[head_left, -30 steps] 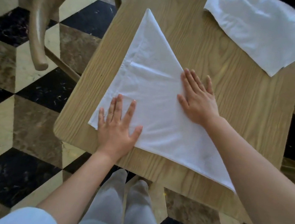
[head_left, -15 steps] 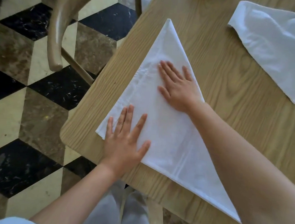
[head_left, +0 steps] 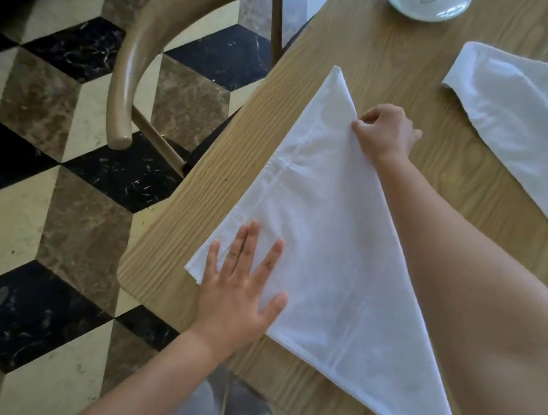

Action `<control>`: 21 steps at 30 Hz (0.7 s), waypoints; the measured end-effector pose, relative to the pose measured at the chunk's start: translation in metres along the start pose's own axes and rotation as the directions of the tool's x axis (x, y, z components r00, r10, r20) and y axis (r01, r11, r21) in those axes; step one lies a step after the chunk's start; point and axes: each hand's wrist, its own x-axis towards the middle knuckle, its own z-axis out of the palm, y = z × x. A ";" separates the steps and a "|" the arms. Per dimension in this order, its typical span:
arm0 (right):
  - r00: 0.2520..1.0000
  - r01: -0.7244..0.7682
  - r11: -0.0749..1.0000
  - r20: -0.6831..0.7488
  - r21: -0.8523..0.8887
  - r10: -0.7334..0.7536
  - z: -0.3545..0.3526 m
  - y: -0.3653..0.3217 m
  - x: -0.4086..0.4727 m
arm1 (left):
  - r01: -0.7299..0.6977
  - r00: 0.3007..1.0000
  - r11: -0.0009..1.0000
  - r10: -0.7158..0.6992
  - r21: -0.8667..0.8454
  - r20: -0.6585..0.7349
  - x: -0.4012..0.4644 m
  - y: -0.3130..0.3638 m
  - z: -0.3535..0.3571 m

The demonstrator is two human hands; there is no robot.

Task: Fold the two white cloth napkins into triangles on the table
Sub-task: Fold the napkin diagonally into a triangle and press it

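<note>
A white cloth napkin, folded into a large triangle, lies flat on the near left part of a light wooden tabletop. One point aims toward the far side, one sits near the tabletop's left corner, and one reaches toward the lower right. The left hand rests palm down on the napkin's near left corner, fingers straight and spread. The right hand sits at the napkin's right edge near the far point, its grip curled, thumb and fingertips pinching the cloth edge. A second white napkin, loosely folded and rumpled, lies well apart at the far right. A white saucer sits at the far edge. A curved wooden chair stands to the left on a floor of black, tan and cream tiles.
</note>
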 end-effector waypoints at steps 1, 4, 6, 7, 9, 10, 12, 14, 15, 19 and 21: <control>1.000 -0.005 1.000 -0.003 0.011 0.005 -0.003 0.005 0.001 | -0.021 1.000 1.000 0.021 0.002 0.009 0.002 -0.002 -0.001; 0.996 -0.083 0.995 -0.038 0.063 0.086 -0.018 0.029 0.000 | -0.118 0.992 0.993 0.118 0.006 0.038 0.015 -0.015 -0.006; 0.981 -0.170 0.980 -0.080 0.099 0.178 -0.030 0.050 -0.006 | -0.212 0.976 0.977 0.209 0.038 0.065 0.031 -0.027 -0.009; 0.969 -0.214 0.970 -0.101 0.112 0.225 -0.036 0.062 -0.013 | -0.270 0.961 0.961 0.265 0.054 0.084 0.040 -0.033 -0.011; 0.941 -0.289 0.949 -0.144 0.126 0.305 -0.048 0.085 -0.031 | -0.404 0.912 0.912 0.395 0.071 0.111 0.061 -0.046 -0.017; 0.927 -0.317 0.940 -0.166 0.128 0.335 -0.054 0.096 -0.044 | -0.477 0.876 0.875 0.466 0.079 0.125 0.072 -0.052 -0.021; 0.900 -0.362 0.922 -0.207 0.137 0.384 -0.066 0.118 -0.073 | -0.615 0.786 0.781 0.597 0.107 0.161 0.097 -0.061 -0.028; 0.868 -0.401 0.899 -0.243 0.173 0.434 -0.075 0.137 -0.104 | -0.721 0.691 0.681 0.694 0.128 0.205 0.125 -0.065 -0.037; 0.848 -0.422 0.885 -0.258 0.197 0.462 -0.079 0.145 -0.120 | -0.758 0.650 0.638 0.724 0.135 0.231 0.138 -0.063 -0.041; 0.736 -0.504 0.803 -0.330 0.318 0.592 -0.086 0.159 -0.181 | -0.779 0.623 0.595 0.770 0.197 0.137 0.158 -0.026 -0.054; 0.692 -0.525 0.771 -0.346 0.361 0.633 -0.085 0.163 -0.210 | -0.688 0.701 0.713 0.702 0.139 -0.126 0.141 0.008 -0.051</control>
